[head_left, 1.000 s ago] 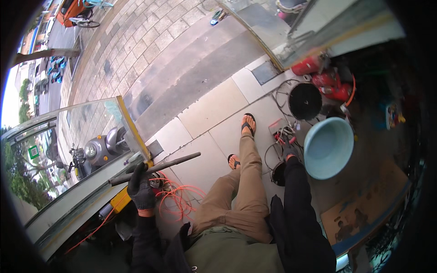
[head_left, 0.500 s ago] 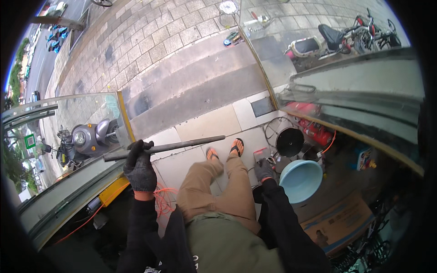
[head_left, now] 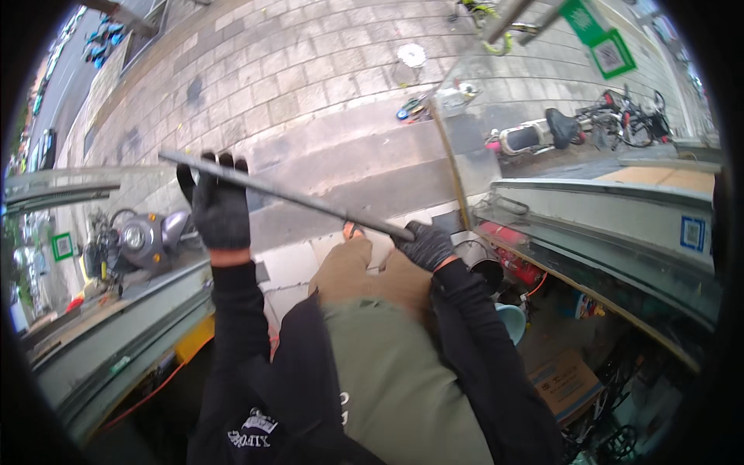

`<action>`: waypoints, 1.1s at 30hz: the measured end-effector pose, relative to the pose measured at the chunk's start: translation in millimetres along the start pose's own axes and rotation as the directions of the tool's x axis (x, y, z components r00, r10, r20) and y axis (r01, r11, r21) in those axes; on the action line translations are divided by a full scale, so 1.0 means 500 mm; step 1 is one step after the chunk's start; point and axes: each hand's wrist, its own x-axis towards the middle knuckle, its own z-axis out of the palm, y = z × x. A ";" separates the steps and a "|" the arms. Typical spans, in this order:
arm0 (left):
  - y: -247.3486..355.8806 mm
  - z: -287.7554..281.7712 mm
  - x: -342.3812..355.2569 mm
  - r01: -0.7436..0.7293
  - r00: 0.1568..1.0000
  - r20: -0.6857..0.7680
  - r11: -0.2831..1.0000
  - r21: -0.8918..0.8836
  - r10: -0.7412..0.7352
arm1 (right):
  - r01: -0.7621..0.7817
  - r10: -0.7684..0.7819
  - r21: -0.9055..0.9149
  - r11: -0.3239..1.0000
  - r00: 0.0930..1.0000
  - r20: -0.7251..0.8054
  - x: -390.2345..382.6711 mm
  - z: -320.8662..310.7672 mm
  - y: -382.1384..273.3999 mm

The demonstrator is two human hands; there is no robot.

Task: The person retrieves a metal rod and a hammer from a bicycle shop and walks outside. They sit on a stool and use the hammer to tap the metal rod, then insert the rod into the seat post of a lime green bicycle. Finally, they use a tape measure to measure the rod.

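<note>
A long dark grey rod (head_left: 310, 200) slants across in front of me, its left end farther away and its right end nearer. My left hand (head_left: 221, 213), in a dark knit glove, holds it near the left end. The rod crosses the fingers, and the fingertips show beyond it. At the other end, my right hand (head_left: 425, 246), gloved alike, is closed on the rod at thigh height. Its fingertips are partly hidden.
Glass doors with metal frames stand on both sides; the right door frame (head_left: 451, 167) borders steps (head_left: 333, 159) down to brick paving. At right are a red cylinder (head_left: 515, 263), a light blue basin (head_left: 511, 322) and a cardboard box (head_left: 564, 385). A scooter (head_left: 138, 236) stands at left.
My right hand has come up from beside the basin and taken hold of the rod's right end. My left hand has moved up and forward, tilting the rod. The view has tipped outward.
</note>
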 end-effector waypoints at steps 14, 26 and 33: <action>0.089 -0.016 0.189 -0.154 0.714 -0.688 0.988 0.031 0.133 | 0.299 -0.389 0.249 0.921 0.703 0.595 0.400 -0.219 -0.200; 0.174 -0.033 -0.309 -0.682 0.213 -0.889 0.714 0.161 0.404 | 0.608 -0.556 0.273 0.746 0.342 0.757 0.392 -0.118 -0.314; 0.292 -0.066 -0.791 -0.916 0.223 -0.526 0.361 0.175 0.821 | 0.471 -0.689 0.539 0.698 0.237 0.685 0.260 0.066 -0.422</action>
